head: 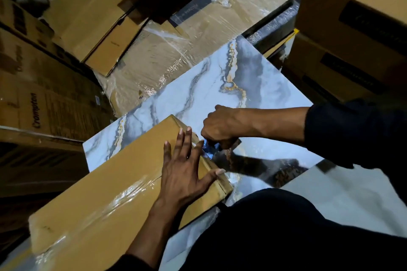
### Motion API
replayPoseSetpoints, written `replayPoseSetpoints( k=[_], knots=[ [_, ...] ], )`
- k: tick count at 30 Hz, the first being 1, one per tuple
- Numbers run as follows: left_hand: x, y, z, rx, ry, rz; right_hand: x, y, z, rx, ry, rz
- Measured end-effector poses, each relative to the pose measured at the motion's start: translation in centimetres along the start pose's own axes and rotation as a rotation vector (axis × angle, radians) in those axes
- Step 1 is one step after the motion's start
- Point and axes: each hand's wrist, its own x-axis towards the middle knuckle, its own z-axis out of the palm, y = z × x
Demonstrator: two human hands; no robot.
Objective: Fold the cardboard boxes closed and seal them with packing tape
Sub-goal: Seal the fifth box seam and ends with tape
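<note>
Left hand flat on one box | right hand grips one tape roll

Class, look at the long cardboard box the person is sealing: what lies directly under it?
The long cardboard box rests on a marbled white-and-grey slab, with the left hand pressing flat on top. The slab's surface directly beneath the box is covered, so unseen.

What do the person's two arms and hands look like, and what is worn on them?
Both hands, the left hand and the right hand, are bare: no gloves, rings or watch are visible. The right arm wears a dark long sleeve ending at mid-forearm. The left forearm is bare, with a dark sleeve edge near the elbow.
</note>
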Motion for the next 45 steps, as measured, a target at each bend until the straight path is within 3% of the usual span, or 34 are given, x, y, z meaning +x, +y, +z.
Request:
replayPoseSetpoints(
  k=[3, 7, 9, 12, 18, 21, 23, 25, 27, 30, 37, 42, 45],
  knots=[
    [1.8, -1.1, -0.5, 0.000, 0.014, 0.126, 0.9, 0.2, 0.5, 0.021, 0.067, -0.007],
    [4.0, -1.8, -0.7, 0.072, 0.026, 0.298, 2.6, -0.4, 4.9, -0.212, -0.063, 0.014],
    [4.8, -2.2, -0.9, 0.165, -0.041, 0.332, 2.6, -0.1, 7.8, -0.095, -0.125, 0.099],
    [6.4, -1.2, -2.0, 0.334, -0.248, 0.430, 2.3, 1.8, 9.9, 0.237, -0.255, 0.252],
    [5.5, 3.3, -2.1, 0.463, -0.519, 0.607, 0.8, 4.9, 12.0, 0.446, -0.153, 0.290],
    [4.4, 6.9, -1.0, 0.535, -0.788, 0.584, 1.1, 5.5, 12.5, 0.454, -0.110, 0.301],
    [4.8, 7.9, -0.3, 0.460, -0.926, 0.499, 1.2, 5.6, 12.9, 0.498, -0.085, 0.313],
    [5.3, 7.7, -0.6, 0.177, -0.823, 0.378, 1.1, 5.7, 13.0, 0.564, -0.040, 0.310],
    [5.7, 7.1, -1.7, -0.135, -0.505, 0.307, 0.8, 5.6, 13.1, 0.615, 0.018, 0.296],
    [6.3, 4.5, -2.3, -0.175, -0.169, 0.164, 0.9, 5.3, 13.3, 0.665, 0.027, 0.279],
    [4.0, -2.9, -0.9, -0.200, 0.077, -0.202, 2.8, 5.8, 13.3, 0.768, -0.102, 0.224],
    [3.6, -2.2, 0.6, -0.130, 0.146, -0.206, 4.1, 7.1, 13.4, 0.804, -0.078, 0.263],
    [3.6, -1.9, 1.2, -0.135, 0.172, -0.230, 4.0, 6.6, 14.0, 0.675, -0.045, 0.314]
  ],
)
